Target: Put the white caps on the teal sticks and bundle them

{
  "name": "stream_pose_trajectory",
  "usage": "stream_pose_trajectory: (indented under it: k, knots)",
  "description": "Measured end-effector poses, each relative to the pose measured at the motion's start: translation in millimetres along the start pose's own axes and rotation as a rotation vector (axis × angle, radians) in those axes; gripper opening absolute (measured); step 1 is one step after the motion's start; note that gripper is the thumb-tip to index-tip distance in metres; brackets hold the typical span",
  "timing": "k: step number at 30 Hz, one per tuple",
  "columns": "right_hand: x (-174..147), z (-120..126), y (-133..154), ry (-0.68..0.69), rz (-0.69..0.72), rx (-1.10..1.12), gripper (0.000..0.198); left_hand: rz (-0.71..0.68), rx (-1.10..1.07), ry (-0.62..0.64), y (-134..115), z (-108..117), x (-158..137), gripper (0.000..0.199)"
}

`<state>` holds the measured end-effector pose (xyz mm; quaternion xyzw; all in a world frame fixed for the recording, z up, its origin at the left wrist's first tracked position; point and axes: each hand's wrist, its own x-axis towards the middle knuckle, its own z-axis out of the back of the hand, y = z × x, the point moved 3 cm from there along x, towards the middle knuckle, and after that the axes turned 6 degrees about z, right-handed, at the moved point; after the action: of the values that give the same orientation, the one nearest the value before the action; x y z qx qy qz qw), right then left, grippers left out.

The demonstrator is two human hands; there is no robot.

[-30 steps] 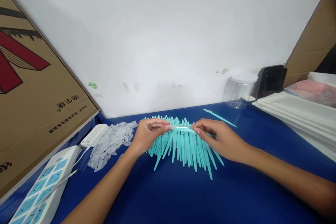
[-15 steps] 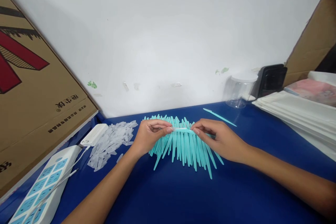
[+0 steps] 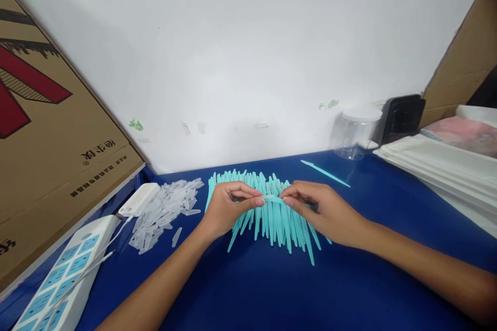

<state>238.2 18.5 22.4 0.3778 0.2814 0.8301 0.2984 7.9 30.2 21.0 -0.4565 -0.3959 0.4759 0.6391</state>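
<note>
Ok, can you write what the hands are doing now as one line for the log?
left hand: pinches clear cap end | right hand: pinches teal stick | under: teal stick pile | left: clear caps | blue table

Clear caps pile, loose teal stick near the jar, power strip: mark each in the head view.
clear caps pile (image 3: 165,209), head view, middle of the heap.
loose teal stick (image 3: 325,174), head view, mid-shaft.
power strip (image 3: 64,274), head view, top face among the sockets.
</note>
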Motion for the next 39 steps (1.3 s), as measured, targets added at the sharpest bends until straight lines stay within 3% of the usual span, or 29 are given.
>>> stream_pose_trajectory:
  k: [17, 20, 24, 30, 39]
  knots:
    - [3.3, 6.5, -2.7, -0.033, 0.014, -0.053, 0.026, -0.073, 0.129, -0.055, -9.0, 1.6, -1.6, 0.028]
    - [8.1, 23.1, -21.9, -0.143, -0.055, -0.149, 0.027, -0.145, 0.273, -0.163, -10.7, 10.9, 0.7, 0.031]
    - [10.8, 53.7, -63.1, -0.274, -0.302, -0.351, 0.025, -0.243, 0.522, -0.330, -8.8, 26.8, 4.4, 0.026]
    - [7.9, 71.5, -102.9, -0.189, -0.530, -0.595, 0.019, -0.359, 0.830, -0.387, -2.8, 41.5, 8.5, 0.025]
    - [4.7, 69.2, -112.5, -0.077, -0.576, -0.789, 0.028, -0.294, 0.954, -0.353, 1.4, 48.0, 12.8, 0.026]
